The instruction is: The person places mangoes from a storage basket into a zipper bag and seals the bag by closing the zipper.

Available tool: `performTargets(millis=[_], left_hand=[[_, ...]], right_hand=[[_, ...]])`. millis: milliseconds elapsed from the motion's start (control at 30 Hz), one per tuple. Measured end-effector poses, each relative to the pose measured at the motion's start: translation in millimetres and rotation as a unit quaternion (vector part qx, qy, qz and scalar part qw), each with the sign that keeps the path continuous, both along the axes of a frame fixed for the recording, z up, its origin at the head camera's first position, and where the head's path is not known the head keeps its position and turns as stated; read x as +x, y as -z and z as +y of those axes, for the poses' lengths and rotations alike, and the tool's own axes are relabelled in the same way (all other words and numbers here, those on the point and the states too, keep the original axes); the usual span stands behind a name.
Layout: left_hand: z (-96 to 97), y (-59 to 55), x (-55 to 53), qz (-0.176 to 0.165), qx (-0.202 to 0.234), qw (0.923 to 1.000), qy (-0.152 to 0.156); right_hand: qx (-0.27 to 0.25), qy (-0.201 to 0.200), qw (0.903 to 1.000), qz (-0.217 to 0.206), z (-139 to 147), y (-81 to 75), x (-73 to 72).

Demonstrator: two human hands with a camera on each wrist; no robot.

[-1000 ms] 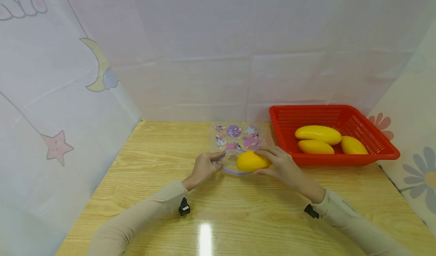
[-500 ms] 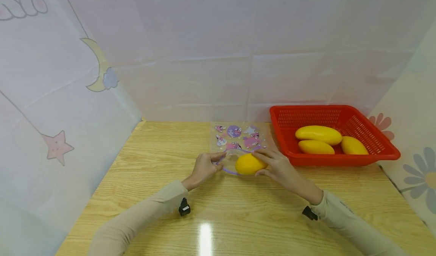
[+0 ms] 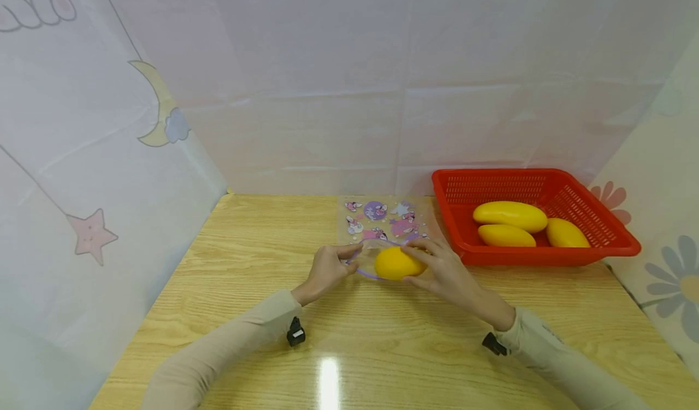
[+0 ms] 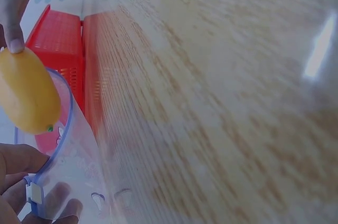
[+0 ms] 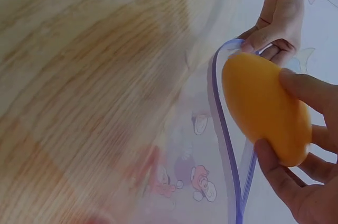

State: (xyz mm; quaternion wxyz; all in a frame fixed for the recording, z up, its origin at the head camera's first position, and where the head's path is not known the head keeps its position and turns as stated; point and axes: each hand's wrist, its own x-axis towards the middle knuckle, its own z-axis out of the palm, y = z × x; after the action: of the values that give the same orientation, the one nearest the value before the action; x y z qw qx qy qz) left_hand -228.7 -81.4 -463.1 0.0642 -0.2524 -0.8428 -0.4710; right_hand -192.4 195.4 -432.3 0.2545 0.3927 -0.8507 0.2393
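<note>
A yellow mango (image 3: 397,264) is gripped in my right hand (image 3: 449,276), its fingers and thumb around the near end. In the left wrist view a small green spot shows on the lower tip of the mango (image 4: 31,94). It sits at the mouth of a clear zip bag (image 3: 375,211) with pink and purple cartoon prints and a purple-blue rim. My left hand (image 3: 326,272) pinches the bag's left edge, keeping the mouth spread. Beside those fingers is a white slider (image 4: 35,193). How far the mango reaches inside the bag is hard to tell.
A red plastic basket (image 3: 524,256) stands at the back right, holding several yellow mangoes, among them a long mango (image 3: 510,216). The wooden table (image 3: 262,228) meets a pale printed sheet (image 3: 306,131) at its back and sides.
My right hand has moved slightly left with the mango, further over the bag's mouth. The left hand and the basket stay where they were.
</note>
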Motion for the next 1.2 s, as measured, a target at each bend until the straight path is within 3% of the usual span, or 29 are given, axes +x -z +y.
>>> performTargets(millis=[367, 600, 933, 1200], left_hand=[[-0.6, 2.3, -0.8, -0.009, -0.001, 1.0, 0.002], [-0.6, 2.9, -1.4, -0.01, 0.005, 0.9999, 0.006], [-0.2, 2.1, -1.8, -0.01, 0.008, 0.9998, 0.012], [0.4, 2.6, -2.8, -0.01, 0.01, 0.9998, 0.011]], right_hand=[[-0.036, -0.023, 0.999, 0.011, -7.0, 7.6, -0.2], [-0.026, 0.022, 0.9993, 0.014, -13.2, 12.8, 3.7], [0.01, 0.075, 0.9952, -0.062, -17.5, 4.7, 9.8], [0.015, 0.089, 0.9926, -0.081, -21.7, 3.7, 9.0]])
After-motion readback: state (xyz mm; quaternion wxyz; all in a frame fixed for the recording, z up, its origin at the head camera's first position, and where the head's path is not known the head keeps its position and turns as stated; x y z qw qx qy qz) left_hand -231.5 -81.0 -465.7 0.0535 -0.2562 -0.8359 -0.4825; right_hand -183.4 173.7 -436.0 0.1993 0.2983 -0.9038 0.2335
